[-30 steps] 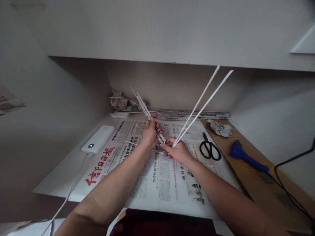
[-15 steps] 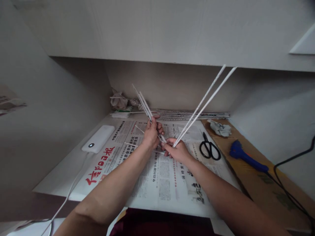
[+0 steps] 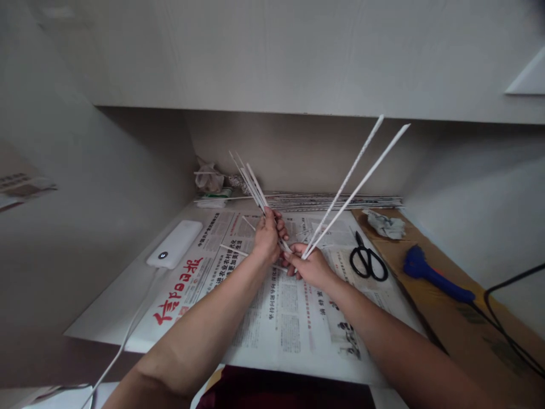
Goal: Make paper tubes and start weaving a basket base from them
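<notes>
My left hand [image 3: 269,234] is closed around a small bundle of thin rolled paper sticks [image 3: 254,186], whose far ends fan up and to the left. My right hand [image 3: 310,263] pinches the near end of the work, close beside the left hand. From it two longer white paper sticks [image 3: 356,187] rise to the upper right, spread in a narrow V. Shorter stick ends [image 3: 233,250] poke out to the left beneath my left hand. Where the sticks meet between my fingers is mostly hidden. Under both hands lies a printed newspaper [image 3: 255,318].
Black-handled scissors [image 3: 368,264] and a blue glue gun [image 3: 436,275] with a black cord lie to the right, the gun on cardboard [image 3: 451,324]. Crumpled paper [image 3: 385,225] sits behind. More paper sticks [image 3: 332,201] line the back wall. A white power bank [image 3: 174,244] with a cable is left.
Both hands stay close together on the sticks. The two long sticks have spread slightly wider apart at their tips, and the left bundle fans a little more. The view has shifted slightly.
</notes>
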{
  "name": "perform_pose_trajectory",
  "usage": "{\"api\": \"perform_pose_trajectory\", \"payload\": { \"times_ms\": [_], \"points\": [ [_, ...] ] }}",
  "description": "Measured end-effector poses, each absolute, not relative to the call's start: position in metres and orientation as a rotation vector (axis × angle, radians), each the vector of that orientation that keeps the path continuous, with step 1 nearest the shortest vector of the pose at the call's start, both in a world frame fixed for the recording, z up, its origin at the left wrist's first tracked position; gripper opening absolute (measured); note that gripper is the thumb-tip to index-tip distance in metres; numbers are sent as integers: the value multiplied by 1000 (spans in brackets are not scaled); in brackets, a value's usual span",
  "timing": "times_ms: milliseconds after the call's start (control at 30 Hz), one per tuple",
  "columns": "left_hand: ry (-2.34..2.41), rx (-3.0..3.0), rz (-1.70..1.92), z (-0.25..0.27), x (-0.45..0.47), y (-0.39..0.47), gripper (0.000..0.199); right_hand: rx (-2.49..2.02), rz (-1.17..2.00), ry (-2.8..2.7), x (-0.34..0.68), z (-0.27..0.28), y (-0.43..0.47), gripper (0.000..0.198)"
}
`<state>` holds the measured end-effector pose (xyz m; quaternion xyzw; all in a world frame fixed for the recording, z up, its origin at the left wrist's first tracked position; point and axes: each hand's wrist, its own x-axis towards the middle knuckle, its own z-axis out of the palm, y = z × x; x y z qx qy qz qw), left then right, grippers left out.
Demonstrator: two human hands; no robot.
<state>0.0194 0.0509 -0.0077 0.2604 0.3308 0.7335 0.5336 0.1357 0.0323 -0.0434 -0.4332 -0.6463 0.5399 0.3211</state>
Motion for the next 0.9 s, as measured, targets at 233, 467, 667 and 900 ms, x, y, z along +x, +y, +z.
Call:
{"api": "perform_pose_trajectory", "payload": {
  "times_ms": [233,467,667,900],
  "points": [
    [754,610,1707,-11,21,51,50,-1139,1381,-1710,135,-48,34,20],
    [778,583,1643,-3,10,50,43,-939,1228,-1482,143,-37,38,42],
    [924,643,1462,-7,12,49,32,-834,977,-1343,152,-25,38,52],
    [1017,525,1435,-12,16,52,22,-595,1087,-1275,149,-25,34,48]
  ]
}}
